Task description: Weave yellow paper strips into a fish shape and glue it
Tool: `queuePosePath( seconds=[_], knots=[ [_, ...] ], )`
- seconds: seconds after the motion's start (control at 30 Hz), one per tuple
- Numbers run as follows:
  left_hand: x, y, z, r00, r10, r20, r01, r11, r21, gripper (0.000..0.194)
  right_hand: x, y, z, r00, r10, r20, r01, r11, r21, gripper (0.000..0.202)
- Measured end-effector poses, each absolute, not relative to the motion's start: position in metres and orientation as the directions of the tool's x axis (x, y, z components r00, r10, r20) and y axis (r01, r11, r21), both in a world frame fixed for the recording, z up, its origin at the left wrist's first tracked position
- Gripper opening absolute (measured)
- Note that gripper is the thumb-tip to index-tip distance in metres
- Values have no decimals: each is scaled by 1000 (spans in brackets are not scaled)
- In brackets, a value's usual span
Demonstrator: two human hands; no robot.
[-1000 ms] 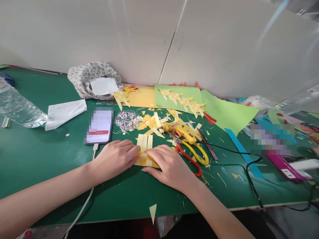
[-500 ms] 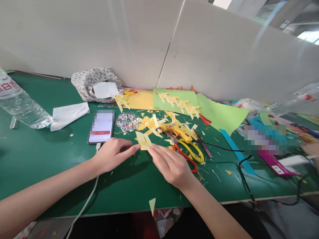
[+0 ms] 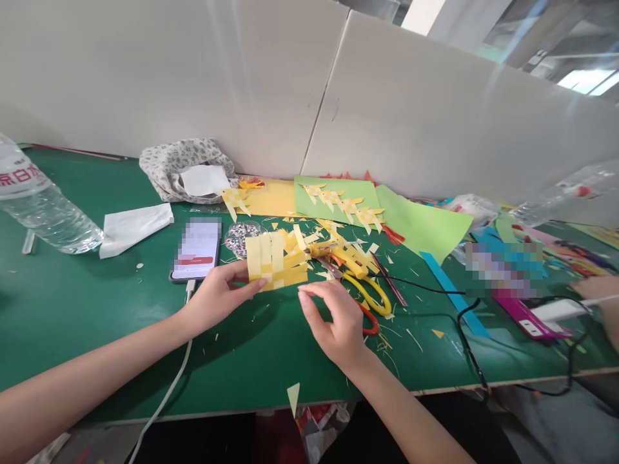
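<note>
A small woven piece of pale and darker yellow paper strips [image 3: 272,252] is held up above the table, its strip ends reaching to the right. My left hand [image 3: 220,290] grips its lower left part, the thumb in front and the fingers behind. Just right of and below the strip ends is my right hand [image 3: 336,319], its thumb and forefinger tips brought together; nothing shows between them. Behind the woven piece lie yellow paper scraps [image 3: 297,240] and a round clear box of small beads [image 3: 236,240]. Scissors with red and yellow handles [image 3: 374,293] lie beyond my right hand.
On the left are a phone [image 3: 197,248] with a white cable, a tissue [image 3: 138,227] and a water bottle [image 3: 48,206]. Finished woven paper fish [image 3: 341,201] rest on green paper at the back. A purple power strip [image 3: 527,312] and another person's hand [image 3: 597,296] are at right.
The woven paper has turned so that its flat face and long strip ends show. My right hand has come off it and moved slightly down and right, while the left keeps its grip.
</note>
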State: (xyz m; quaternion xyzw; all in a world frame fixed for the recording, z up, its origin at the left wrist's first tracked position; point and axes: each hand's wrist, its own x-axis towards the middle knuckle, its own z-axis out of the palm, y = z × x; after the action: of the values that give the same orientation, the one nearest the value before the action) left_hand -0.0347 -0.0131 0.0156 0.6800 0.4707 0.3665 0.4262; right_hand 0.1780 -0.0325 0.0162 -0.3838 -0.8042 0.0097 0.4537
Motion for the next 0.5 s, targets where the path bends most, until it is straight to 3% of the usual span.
queuePosePath(
  seconds=[0.1, 0.17, 0.23, 0.33, 0.5],
  knots=[
    [-38, -13, 9, 438, 815, 379, 537, -576, 617, 25, 185, -32, 18, -179, 722, 669, 614, 613, -497, 11],
    [-40, -12, 6, 607, 681, 409, 564, -732, 383, 39, 189, -32, 19, -93, 755, 649, 611, 558, -561, 16],
    [-42, -11, 5, 698, 608, 377, 555, -793, 251, 54, 191, -32, 20, -61, 763, 643, 616, 536, -577, 20],
    [-43, -11, 7, 696, 592, 406, 559, -802, 211, 60, 192, -31, 20, -131, 742, 658, 651, 565, -507, 23],
    [-40, -17, 8, 699, 568, 433, 563, -811, 155, 34, 188, -26, 18, -268, 755, 599, 723, 568, -393, 22]
  ],
)
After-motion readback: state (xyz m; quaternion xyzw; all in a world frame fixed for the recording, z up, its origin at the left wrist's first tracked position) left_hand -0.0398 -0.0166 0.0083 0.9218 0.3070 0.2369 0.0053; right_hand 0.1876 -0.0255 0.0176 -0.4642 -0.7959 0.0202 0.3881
